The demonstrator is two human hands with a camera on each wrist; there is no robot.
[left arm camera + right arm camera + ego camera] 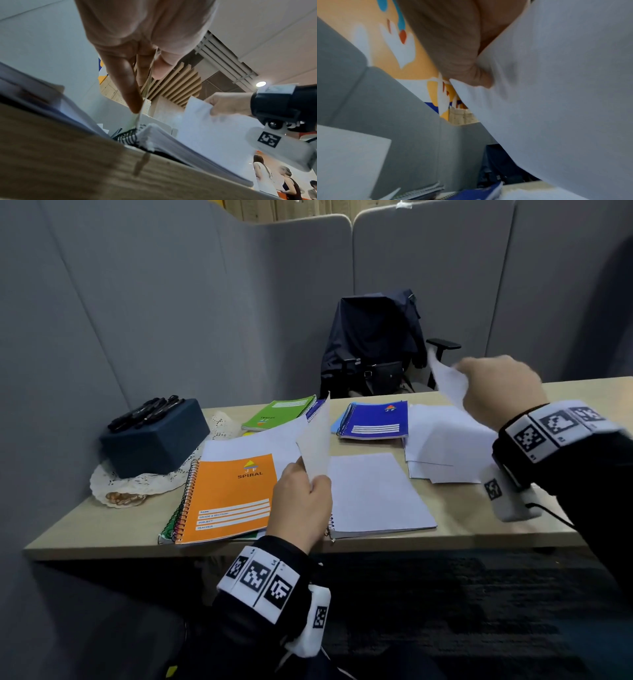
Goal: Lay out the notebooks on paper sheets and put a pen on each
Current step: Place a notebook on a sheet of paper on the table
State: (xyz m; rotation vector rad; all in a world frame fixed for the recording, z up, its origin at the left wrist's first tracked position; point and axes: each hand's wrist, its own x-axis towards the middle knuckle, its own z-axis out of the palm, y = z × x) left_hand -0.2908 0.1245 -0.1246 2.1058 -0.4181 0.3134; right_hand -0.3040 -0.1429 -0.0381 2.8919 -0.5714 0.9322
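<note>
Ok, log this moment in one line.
left hand: holds open notebook's raised page | right hand: holds paper sheet aloft | pens: untouched

dim even light, wrist views motion-blurred.

chair (383, 350): far side, dark jacket (373, 326) draped
box (154, 436): far left, on doily (137, 484)
desk (85, 529): wood

My right grip (453, 44) is cut off by the top edge and blurred; the sheet (565, 94) I hold covers my fingers. Green notebooks beneath the orange notebook (229, 498) are mostly hidden
</note>
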